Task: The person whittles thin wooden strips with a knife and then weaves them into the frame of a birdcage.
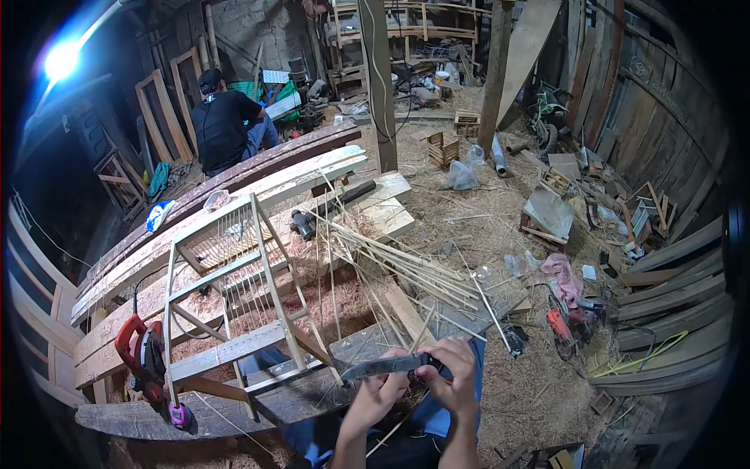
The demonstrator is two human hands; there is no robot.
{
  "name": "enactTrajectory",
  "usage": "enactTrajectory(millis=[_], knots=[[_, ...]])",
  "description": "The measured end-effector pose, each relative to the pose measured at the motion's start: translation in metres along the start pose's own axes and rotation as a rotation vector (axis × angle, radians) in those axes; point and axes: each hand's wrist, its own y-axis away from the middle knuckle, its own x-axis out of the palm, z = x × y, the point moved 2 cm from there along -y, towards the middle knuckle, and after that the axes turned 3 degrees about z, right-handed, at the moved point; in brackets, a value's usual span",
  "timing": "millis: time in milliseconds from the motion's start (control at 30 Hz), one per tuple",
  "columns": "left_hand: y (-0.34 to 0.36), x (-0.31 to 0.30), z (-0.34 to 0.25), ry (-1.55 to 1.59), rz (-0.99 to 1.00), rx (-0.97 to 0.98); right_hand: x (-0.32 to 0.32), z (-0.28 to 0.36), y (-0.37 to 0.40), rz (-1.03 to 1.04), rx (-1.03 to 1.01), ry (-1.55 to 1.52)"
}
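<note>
Near the bottom middle, my right hand [453,374] is closed round the dark handle of a knife [387,366], whose broad blade points left. My left hand [383,399] is just below the blade with its fingers bent; what it grips, if anything, is hidden. A thin pale strip [388,434] shows below my hands. Beyond them, a bundle of thin wooden strips [414,270] lies across the bench [312,391]. To the left, a wooden frame with thin rods [226,348] leans over the bench.
A hammer [302,225] lies on the planks [312,168] behind the frame. A red power tool [141,356] and a purple tape measure [180,415] are at the left. Another person [226,125] sits at the back left. Pink cloth [561,277] and a red tool [559,324] lie right.
</note>
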Motion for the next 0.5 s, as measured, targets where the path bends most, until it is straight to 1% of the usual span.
enactTrajectory(millis=[100, 200, 300, 400, 467, 500], knots=[[-0.001, 0.002, -0.001, -0.042, -0.050, 0.013, 0.002, 0.002, -0.001, -0.002, -0.023, -0.017], [-0.001, 0.002, -0.001, -0.118, -0.037, 0.029, 0.002, 0.001, 0.000, -0.011, 0.002, 0.045], [-0.003, 0.006, -0.001, -0.103, -0.071, 0.057, 0.002, 0.004, -0.002, -0.050, 0.023, 0.057], [-0.005, 0.001, 0.000, -0.190, -0.121, 0.107, 0.001, 0.005, -0.002, -0.036, 0.024, 0.091], [-0.007, -0.013, 0.012, -0.382, -0.093, -0.095, -0.001, 0.004, -0.002, -0.060, 0.045, 0.137], [-0.007, -0.012, 0.010, -0.382, -0.094, -0.094, -0.002, 0.004, -0.002, -0.060, 0.045, 0.136]])
